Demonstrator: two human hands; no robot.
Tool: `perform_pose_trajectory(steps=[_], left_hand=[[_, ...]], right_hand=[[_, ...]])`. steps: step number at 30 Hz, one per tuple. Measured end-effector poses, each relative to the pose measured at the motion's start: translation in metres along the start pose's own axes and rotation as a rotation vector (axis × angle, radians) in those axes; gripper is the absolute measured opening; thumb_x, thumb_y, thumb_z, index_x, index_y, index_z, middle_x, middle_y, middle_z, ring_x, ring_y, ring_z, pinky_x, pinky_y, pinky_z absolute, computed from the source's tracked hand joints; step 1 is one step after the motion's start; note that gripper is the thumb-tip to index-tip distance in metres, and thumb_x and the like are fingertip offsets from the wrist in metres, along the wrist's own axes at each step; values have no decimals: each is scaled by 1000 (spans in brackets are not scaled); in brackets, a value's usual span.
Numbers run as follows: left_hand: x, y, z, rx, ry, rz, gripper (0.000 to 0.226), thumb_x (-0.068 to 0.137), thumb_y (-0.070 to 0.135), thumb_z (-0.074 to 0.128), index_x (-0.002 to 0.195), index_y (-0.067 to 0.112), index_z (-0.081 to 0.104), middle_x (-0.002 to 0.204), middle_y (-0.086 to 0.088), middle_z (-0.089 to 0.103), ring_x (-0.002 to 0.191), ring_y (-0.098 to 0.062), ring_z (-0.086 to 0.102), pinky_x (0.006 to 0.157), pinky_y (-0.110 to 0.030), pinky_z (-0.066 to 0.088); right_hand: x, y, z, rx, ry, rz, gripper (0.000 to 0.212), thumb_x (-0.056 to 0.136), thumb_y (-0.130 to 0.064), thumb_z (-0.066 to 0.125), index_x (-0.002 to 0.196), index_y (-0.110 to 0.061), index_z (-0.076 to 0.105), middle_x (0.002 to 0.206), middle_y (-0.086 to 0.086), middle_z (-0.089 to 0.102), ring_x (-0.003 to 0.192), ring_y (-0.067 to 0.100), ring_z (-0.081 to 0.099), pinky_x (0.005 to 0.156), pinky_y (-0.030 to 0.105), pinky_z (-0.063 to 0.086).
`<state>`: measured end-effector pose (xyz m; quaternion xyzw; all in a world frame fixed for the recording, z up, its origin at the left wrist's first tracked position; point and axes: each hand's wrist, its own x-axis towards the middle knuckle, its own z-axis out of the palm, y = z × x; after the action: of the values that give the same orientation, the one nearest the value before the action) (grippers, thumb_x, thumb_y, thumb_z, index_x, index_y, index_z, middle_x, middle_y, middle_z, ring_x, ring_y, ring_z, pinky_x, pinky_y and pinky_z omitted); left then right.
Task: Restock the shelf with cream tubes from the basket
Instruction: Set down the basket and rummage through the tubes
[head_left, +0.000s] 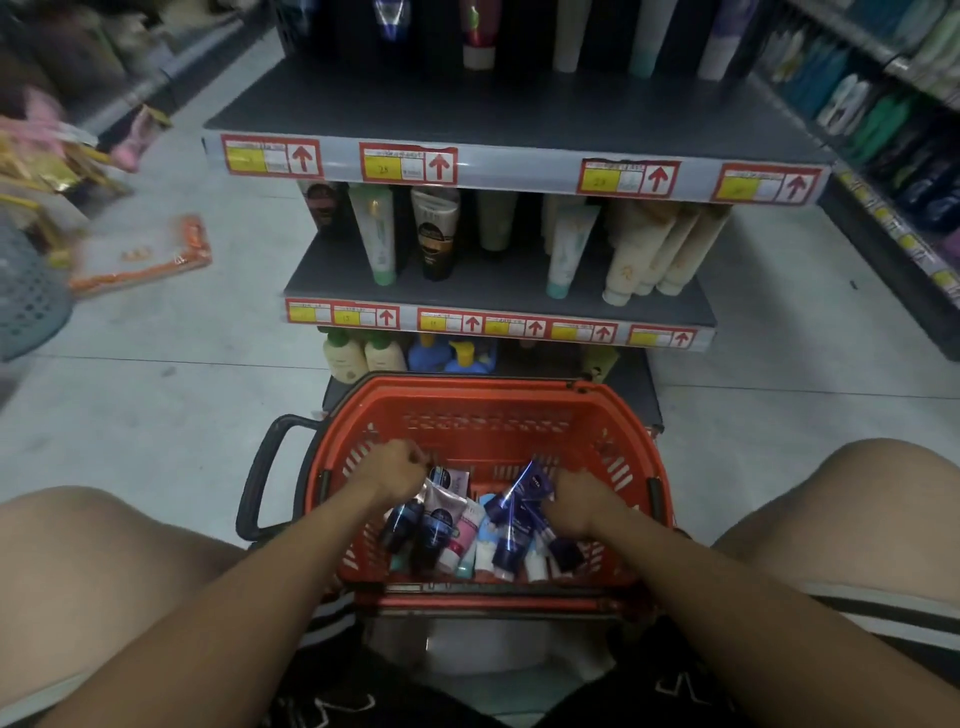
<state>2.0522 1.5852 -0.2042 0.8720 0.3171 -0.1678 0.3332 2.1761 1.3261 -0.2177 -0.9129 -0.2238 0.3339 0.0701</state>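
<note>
An orange basket (488, 410) sits on the floor between my knees, holding several cream tubes (467, 530) in dark blue, pink and white. My left hand (389, 467) reaches into the basket's left side with fingers curled at the top of a pale pink tube (452, 480). My right hand (574, 499) is in the right side and grips a dark blue tube (530, 486) that stands tilted. The shelf (498, 306) right behind the basket carries upright tubes.
A higher shelf board (467, 104) with red price tags juts out above. Bottles stand on the lowest level (363, 356). A grey basket (26, 296) and orange packets (150, 260) lie on the floor at left. Another stocked rack (893, 130) runs along the right.
</note>
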Motion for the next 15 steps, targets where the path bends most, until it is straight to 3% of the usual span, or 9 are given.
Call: perform_pose_trajectory(steps=[3,7,9,15], left_hand=[[2,-3,7,37,-22,-13,22,88,17,50,76,24,66,90,-4,74,85,-25,68,73,-31,50],[11,-7,17,58,-37,-49,39,86,19,53,119,22,74,123,-8,74,108,-28,68,88,-32,53],[18,-9,23,90,-53,-55,42,91,21,54,129,21,72,132,-11,72,119,-31,67,97,-35,54],[52,-20,47,175,-121,-4,36,99,15,52,131,20,67,128,-10,72,114,-28,68,97,-40,56]], right_hand=[[6,6,4,2,8,4,43,92,-40,59,125,-14,67,126,16,70,114,34,68,93,36,55],[19,12,9,12,-28,13,40,95,-36,58,125,-13,68,126,16,70,113,33,68,93,36,56],[28,16,16,3,-35,21,41,97,-38,57,128,-13,67,128,15,70,115,33,67,93,36,54],[56,27,43,-38,-91,61,36,97,-31,56,126,-12,66,129,16,69,115,33,67,91,35,53]])
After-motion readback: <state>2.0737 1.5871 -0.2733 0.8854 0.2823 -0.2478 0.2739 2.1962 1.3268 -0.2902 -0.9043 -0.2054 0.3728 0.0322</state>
